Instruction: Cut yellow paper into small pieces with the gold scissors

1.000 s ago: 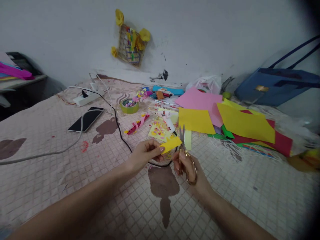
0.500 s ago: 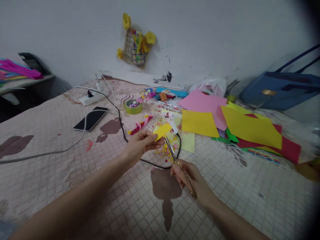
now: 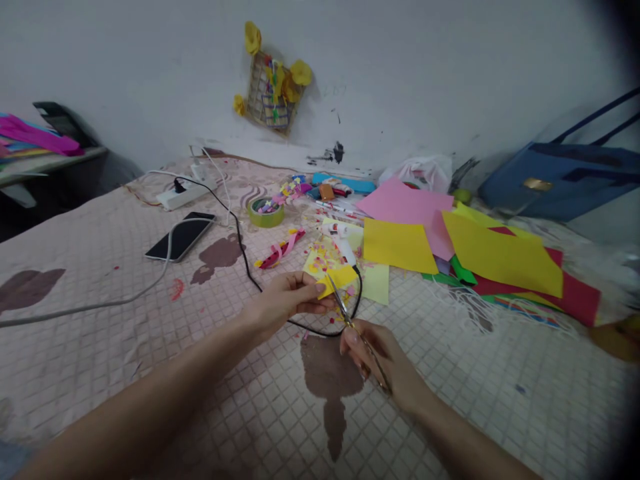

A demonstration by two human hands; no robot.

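Between thumb and fingers, my left hand (image 3: 295, 293) pinches a small strip of yellow paper (image 3: 344, 275). My right hand (image 3: 373, 350) is closed round the gold handles of a pair of scissors (image 3: 340, 300), whose blades point up and away. The blades lie across the yellow strip; whether they have cut into it I cannot tell. Just beyond the strip lies a white glue gun (image 3: 345, 250), partly hidden by the paper, its black cord looping under my hands. Small pink, yellow and red paper scraps (image 3: 320, 253) are scattered around it on a pale yellow sheet (image 3: 377, 283).
A roll of tape (image 3: 266, 215) and a decorated red piece (image 3: 280, 250) lie left of the scraps. Coloured sheets (image 3: 500, 253) and white string (image 3: 470, 310) spread to the right. A phone (image 3: 183, 237), cables and a power strip (image 3: 185, 195) are at left; a blue bag (image 3: 565, 177) stands back right.
My left hand has moved right and slightly down, bringing the yellow strip onto the scissor blades. The strip has turned flatter. My right hand has barely moved.
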